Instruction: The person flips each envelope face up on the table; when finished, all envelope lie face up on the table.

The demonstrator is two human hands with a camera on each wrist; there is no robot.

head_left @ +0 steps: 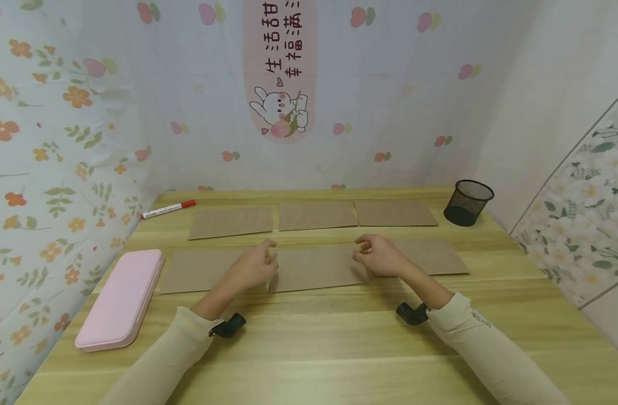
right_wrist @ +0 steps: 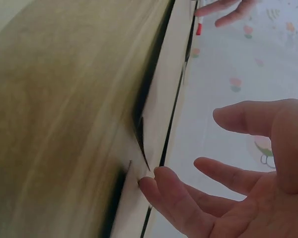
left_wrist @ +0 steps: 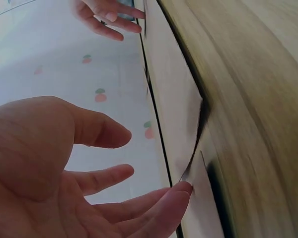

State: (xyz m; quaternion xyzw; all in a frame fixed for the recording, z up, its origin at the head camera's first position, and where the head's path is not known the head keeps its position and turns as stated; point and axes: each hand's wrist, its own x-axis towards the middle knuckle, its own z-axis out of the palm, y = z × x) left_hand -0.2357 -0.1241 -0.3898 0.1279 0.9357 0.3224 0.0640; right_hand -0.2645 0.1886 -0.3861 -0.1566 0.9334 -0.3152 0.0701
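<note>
Brown cardboard sheets lie in two rows of three on the table. My left hand is at the left end of the middle front sheet, thumb apart from the loosely bent fingers. In the left wrist view, its lower fingertips are right at the edge where two sheets meet. At the sheet's other end is my right hand, palm hollow, with its lower fingertips close to the gap beside the right front sheet. The left front sheet is partly covered by the left hand.
A pink case lies at the table's left side. Behind it is a red-capped white marker. The black mesh cup stands at the back right. A printed curtain hangs along the rear table edge.
</note>
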